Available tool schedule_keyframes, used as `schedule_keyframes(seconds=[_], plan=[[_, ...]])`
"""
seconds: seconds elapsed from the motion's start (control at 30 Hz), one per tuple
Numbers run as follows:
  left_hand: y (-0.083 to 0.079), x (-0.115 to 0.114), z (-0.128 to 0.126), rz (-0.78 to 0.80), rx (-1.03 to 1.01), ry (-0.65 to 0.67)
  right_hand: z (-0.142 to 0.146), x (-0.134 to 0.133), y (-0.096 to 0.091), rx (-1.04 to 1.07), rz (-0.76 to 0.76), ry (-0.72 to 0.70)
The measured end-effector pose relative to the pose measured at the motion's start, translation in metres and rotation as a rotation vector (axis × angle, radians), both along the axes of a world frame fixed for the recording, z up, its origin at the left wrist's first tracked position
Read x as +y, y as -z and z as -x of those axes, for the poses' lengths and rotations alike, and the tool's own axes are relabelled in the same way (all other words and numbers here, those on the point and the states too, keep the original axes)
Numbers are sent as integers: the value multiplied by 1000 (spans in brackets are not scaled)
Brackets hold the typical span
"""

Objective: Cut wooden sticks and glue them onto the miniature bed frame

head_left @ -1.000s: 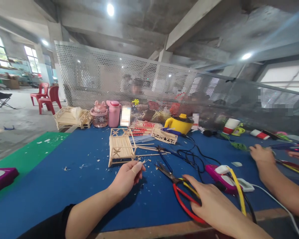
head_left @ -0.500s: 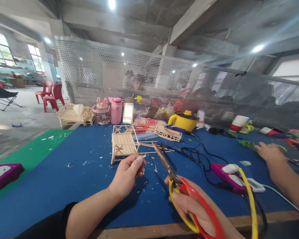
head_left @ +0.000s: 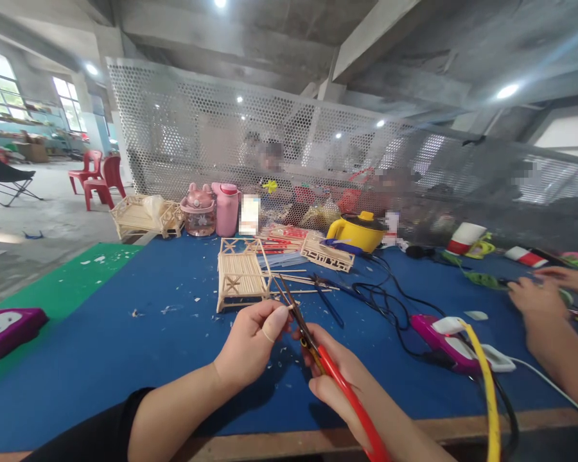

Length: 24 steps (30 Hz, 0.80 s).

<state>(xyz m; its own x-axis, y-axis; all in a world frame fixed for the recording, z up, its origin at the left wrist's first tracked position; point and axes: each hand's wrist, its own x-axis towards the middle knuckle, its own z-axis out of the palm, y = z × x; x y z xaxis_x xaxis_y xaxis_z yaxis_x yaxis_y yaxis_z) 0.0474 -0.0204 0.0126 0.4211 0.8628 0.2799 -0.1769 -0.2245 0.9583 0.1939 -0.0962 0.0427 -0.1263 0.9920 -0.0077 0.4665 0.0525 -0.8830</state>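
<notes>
My left hand [head_left: 250, 340] is closed, thumb against forefinger, pinching a small pale wooden stick [head_left: 291, 308]. Only the stick's tip shows past the fingers. In my right hand [head_left: 337, 366] is a pair of scissors [head_left: 349, 385] with red and yellow handles. Their blades, slightly apart, point up and away and reach the stick's tip beside my left fingertips. Whether the blades are cutting into it I cannot tell. Just beyond my left hand stands a miniature bed-like frame [head_left: 243, 276] built of thin wooden sticks. Loose sticks [head_left: 306, 292] lie to its right.
Behind are a pink bottle [head_left: 227, 212], a pink bear-eared jar [head_left: 200, 212], a yellow pot [head_left: 359, 232] and another stick frame [head_left: 328, 251]. Black cables run toward a purple power strip [head_left: 446, 343]. At right a co-worker's hands [head_left: 542, 308] work. A perforated screen [head_left: 183, 128] closes the back.
My right hand has brought the scissors left and up to the stick in my left hand, and their handles have turned edge-on. My left hand has shifted slightly right. The co-worker's hands have moved.
</notes>
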Motion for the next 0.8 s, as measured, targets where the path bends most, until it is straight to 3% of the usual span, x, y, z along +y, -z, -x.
schedule_keyframes(seconds=[0.27, 0.4, 0.6, 0.8], plan=[[-8, -3, 2, -27, -22, 33, 0, 9, 22, 80, 19, 78], [-7, -4, 2, -31, -47, 55, 2, 7, 20, 99, 29, 89], [-5, -4, 5, -134, 67, -19, 12, 3, 12, -122, -141, 97], [-1, -1, 6, -198, 162, -70, 6, 0, 20, -266, -241, 110]])
